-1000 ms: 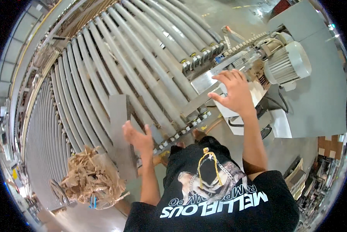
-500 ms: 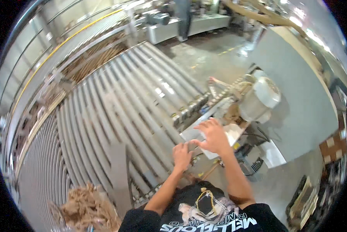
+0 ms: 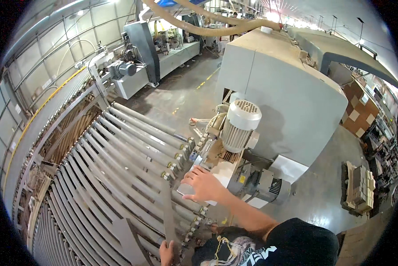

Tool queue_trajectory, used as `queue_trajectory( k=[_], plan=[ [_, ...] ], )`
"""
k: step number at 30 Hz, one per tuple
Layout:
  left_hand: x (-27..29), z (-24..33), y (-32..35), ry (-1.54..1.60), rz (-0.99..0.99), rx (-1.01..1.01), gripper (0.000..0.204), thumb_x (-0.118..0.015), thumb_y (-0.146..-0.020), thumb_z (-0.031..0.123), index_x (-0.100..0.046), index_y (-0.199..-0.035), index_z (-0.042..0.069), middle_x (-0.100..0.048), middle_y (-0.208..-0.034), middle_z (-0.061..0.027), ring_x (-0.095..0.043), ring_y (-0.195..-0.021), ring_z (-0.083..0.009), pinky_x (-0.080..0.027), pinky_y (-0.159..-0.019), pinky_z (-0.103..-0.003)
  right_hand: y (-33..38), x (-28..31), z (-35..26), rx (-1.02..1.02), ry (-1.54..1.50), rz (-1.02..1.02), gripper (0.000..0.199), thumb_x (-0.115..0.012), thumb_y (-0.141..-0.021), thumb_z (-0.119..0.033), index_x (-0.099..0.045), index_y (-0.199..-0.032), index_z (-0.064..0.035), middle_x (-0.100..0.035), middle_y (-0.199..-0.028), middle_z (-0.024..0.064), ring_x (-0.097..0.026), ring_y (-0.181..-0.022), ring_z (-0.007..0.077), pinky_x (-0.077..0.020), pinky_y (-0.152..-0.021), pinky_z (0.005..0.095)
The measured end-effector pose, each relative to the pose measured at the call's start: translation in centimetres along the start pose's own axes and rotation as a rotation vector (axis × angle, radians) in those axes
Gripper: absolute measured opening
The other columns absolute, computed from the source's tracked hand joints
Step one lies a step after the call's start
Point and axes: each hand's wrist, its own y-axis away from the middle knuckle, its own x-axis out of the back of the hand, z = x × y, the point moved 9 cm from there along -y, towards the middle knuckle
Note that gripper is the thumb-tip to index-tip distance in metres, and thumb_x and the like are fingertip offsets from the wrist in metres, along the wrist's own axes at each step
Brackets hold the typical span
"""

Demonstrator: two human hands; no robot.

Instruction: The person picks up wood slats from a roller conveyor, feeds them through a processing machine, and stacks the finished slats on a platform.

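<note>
My left hand grips the near end of a long grey strip lying across the rollers; my right hand, fingers spread, rests on a white panel beside the motor. The strip looks thin, light and bendy, best supported nearer its middle.

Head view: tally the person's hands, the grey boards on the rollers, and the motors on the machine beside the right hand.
Hands: 2, left hand and right hand
Grey boards on the rollers: 2, narrow strip and wide board
Motors: 2, white motor and grey motor
Total: 6
</note>
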Motion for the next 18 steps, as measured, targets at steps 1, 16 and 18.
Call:
queue_trajectory(
  k=[1,16,18],
  plan=[
    [-0.1,-0.6,0.5,-0.001,0.000,-0.003,0.059,-0.068,-0.106,0.044,-0.061,-0.149,0.004,-0.066,-0.141,-0.0230,-0.065,-0.125,-0.0390,-0.052,-0.105,-0.052,0.0,-0.2,0.1,-0.004,0.029,-0.005,0.065,-0.071,-0.094,-0.063,-0.072,-0.132,-0.0103,-0.067,-0.136,0.0114,-0.056,-0.137,0.0331,-0.0329,-0.129,0.0489],
    [8.4,-2.2,14.3,-0.673,1.061,-0.118,0.026,-0.074,-0.098,0.025,-0.073,-0.107,0.001,-0.066,-0.102,-0.0210,-0.063,-0.094,-0.0443,-0.049,-0.084,-0.055,-0.3,0.7,0.6,0.028,-0.055,0.071,0.058,-0.086,-0.082,-0.051,-0.078,-0.120,-0.0075,-0.071,-0.131,0.0125,-0.056,-0.131,0.0385,-0.0408,-0.120,0.0513],
    [8.4,-4.3,14.8,-0.723,1.102,-0.035,0.025,-0.074,-0.098,0.025,-0.073,-0.111,0.004,-0.068,-0.109,-0.0174,-0.064,-0.101,-0.0426,-0.048,-0.090,-0.053,-0.5,0.6,0.4,0.055,-0.014,0.075,0.060,-0.085,-0.085,-0.051,-0.075,-0.126,-0.0083,-0.070,-0.132,0.0136,-0.054,-0.133,0.0403,-0.0380,-0.122,0.0544]
  ],
)
